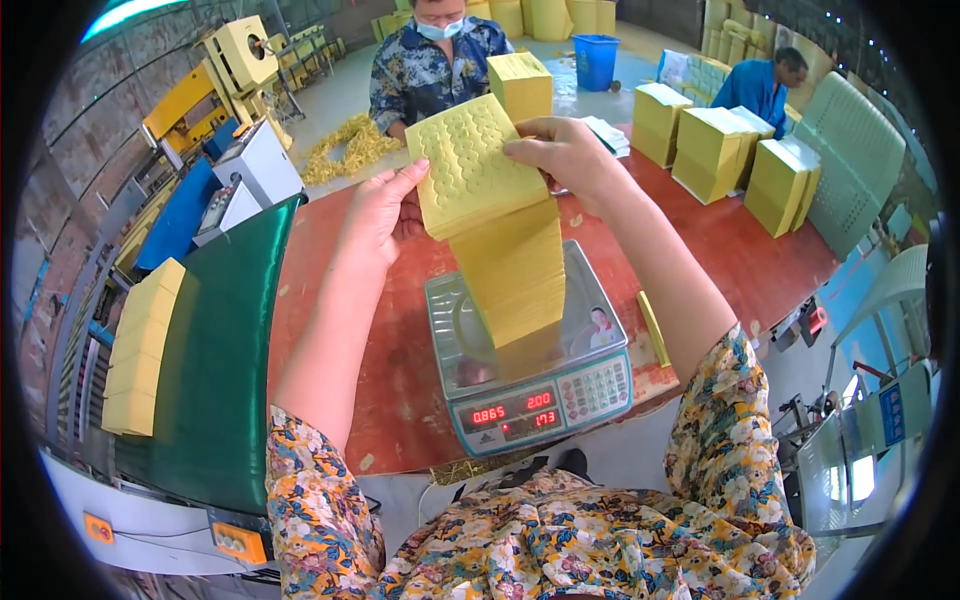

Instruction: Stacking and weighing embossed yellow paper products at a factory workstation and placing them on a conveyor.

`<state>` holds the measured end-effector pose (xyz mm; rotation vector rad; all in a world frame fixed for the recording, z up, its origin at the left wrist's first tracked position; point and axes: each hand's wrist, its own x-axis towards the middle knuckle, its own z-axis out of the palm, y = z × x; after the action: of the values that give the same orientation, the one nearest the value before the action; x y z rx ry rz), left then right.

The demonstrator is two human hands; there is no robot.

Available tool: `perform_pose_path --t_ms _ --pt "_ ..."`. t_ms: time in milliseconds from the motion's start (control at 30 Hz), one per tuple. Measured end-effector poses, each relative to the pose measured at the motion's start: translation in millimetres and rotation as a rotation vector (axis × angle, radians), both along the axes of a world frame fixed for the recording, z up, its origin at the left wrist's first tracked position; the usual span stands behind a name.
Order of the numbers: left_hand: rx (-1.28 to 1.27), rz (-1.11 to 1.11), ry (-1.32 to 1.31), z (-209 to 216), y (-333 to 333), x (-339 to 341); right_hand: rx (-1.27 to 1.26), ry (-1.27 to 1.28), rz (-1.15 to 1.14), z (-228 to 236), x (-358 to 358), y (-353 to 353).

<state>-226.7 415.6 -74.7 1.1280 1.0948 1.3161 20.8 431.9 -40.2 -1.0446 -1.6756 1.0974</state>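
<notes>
Hands (pixel 572 155) around a yellow bundle (pixel 478 175), perhaps against the stack (pixel 515 285) beneath.

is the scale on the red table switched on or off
On: red digits glow on the front of the scale.

Top left, a strip light (pixel 125 14) glows bluish-white over a dull, grey-brown wall (pixel 62 185), and look right: a darker wall (pixel 872 72) there, pricked with bright specks! Smooth grey floor (pixel 330 100) runs away at the back, a blue bin (pixel 595 63) standing on it. Centre stage, the scuffed red tabletop (pixel 390 355) spreads wide, a glossy green belt (pixel 225 320) alongside at left, a pale perforated panel (pixel 850 150) leaning at the far right.
</notes>
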Motion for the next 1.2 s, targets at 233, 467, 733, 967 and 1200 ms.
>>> perform_pose_path --t_ms 233,467,733,967,1200 --pt "-0.047 0.088 0.04 -10.0 4.7 15.1 0.066 -0.078 -0.054 -14.6 6.3 16.0" --pt "-0.027 0.147 0.091 -8.6 -1.7 27.1 0.073 -0.05 -0.064 -27.4 17.4 25.1" --pt "0.012 0.155 0.08 -3.7 -9.8 30.3 0.179 0.002 -0.152 -36.5 16.6 21.6" --pt "0.043 0.181 0.12 -6.0 -15.8 34.5 0.332 -0.121 -0.214 -41.6 21.6 18.6" --pt "0.075 0.186 0.057 -10.1 -20.5 28.7 0.387 -0.222 -0.246 -37.6 14.1 8.7"
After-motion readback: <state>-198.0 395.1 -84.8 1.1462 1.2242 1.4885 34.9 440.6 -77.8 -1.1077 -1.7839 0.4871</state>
